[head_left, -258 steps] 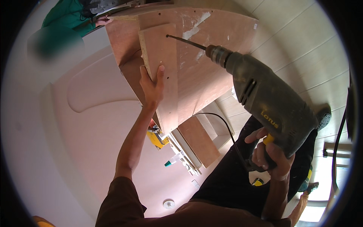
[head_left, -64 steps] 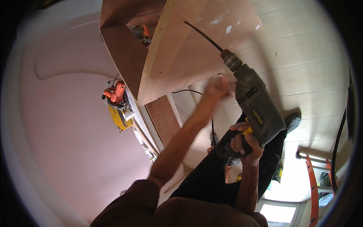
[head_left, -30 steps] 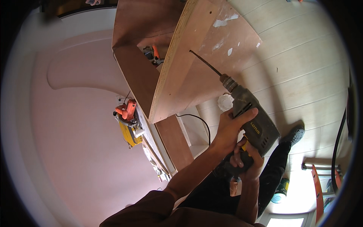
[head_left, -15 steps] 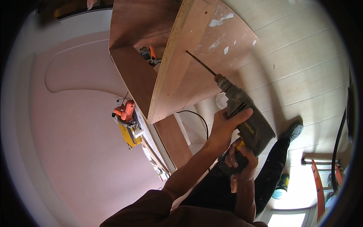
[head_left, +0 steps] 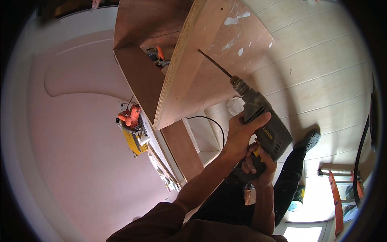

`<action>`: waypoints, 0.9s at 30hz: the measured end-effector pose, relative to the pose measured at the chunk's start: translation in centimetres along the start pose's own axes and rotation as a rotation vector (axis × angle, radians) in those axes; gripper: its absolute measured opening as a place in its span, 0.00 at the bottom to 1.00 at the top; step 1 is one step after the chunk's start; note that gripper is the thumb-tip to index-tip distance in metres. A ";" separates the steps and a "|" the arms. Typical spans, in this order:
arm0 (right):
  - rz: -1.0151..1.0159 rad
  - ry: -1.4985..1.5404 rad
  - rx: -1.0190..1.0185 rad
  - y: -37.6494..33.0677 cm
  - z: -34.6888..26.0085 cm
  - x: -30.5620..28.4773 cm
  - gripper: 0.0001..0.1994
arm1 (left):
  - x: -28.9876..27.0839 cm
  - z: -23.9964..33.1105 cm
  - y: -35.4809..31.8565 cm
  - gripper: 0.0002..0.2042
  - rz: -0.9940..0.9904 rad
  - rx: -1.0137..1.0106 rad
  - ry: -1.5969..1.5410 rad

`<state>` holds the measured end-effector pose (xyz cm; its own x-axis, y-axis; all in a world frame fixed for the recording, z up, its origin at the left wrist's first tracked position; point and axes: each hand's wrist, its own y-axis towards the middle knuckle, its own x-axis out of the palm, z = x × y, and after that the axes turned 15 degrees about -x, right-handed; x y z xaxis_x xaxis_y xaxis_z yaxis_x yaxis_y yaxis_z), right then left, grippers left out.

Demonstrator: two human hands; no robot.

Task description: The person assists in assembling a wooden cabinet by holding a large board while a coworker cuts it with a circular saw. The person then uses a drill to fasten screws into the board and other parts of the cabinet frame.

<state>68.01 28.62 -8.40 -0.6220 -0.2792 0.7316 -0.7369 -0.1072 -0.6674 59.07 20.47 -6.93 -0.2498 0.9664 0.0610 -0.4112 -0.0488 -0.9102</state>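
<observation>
A dark grey power drill (head_left: 269, 128) with a long thin bit (head_left: 215, 63) is held in both my hands. My left hand (head_left: 239, 135) wraps around the drill's body behind the chuck, thumb across its top. Around the rear handle, by the yellow trigger, my right hand (head_left: 260, 166) is closed. The bit points up and left, its tip meeting or just in front of the reddish-brown plywood panel (head_left: 193, 88); I cannot tell whether it has entered the wood. White smears and a small dark hole mark the panel.
Behind the panel, an orange-handled tool (head_left: 161, 54) sits inside the wooden cabinet (head_left: 149, 80). A red circular saw (head_left: 132, 115) rests beside a yellow object (head_left: 135, 142) at left. A black cord (head_left: 215, 123) curves past a white drawer-like box. An orange ladder (head_left: 336, 197) stands at lower right, near a can (head_left: 297, 198).
The view has shifted slightly, so the panel and cabinet appear a little further left. Both hands keep their hold on the drill, its bit still directed at the panel.
</observation>
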 end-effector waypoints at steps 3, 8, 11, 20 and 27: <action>-0.004 -0.052 -0.035 0.2 0.0 0.2 0.12 | 0.0 0.2 0.1 0.16 -0.015 0.000 -0.023; -0.009 -0.005 -0.017 0.8 -0.4 0.2 0.10 | 0.1 0.1 0.8 0.16 0.009 0.028 -0.019; 0.000 0.008 -0.011 0.4 -0.2 -0.5 0.10 | -0.3 -0.7 1.1 0.16 0.016 0.027 0.018; 0.004 -0.086 -0.065 0.7 -1.7 -0.7 0.09 | 0.7 -0.4 1.1 0.15 -0.071 0.021 -0.084; -0.018 -0.177 -0.129 0.7 -2.0 -0.9 0.11 | 1.0 0.1 0.8 0.15 -0.134 -0.032 -0.067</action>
<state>67.54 30.72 -9.29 -0.5603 -0.4430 0.6999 -0.7825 0.0059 -0.6227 58.34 21.39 -7.56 -0.2530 0.9447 0.2086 -0.4166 0.0882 -0.9048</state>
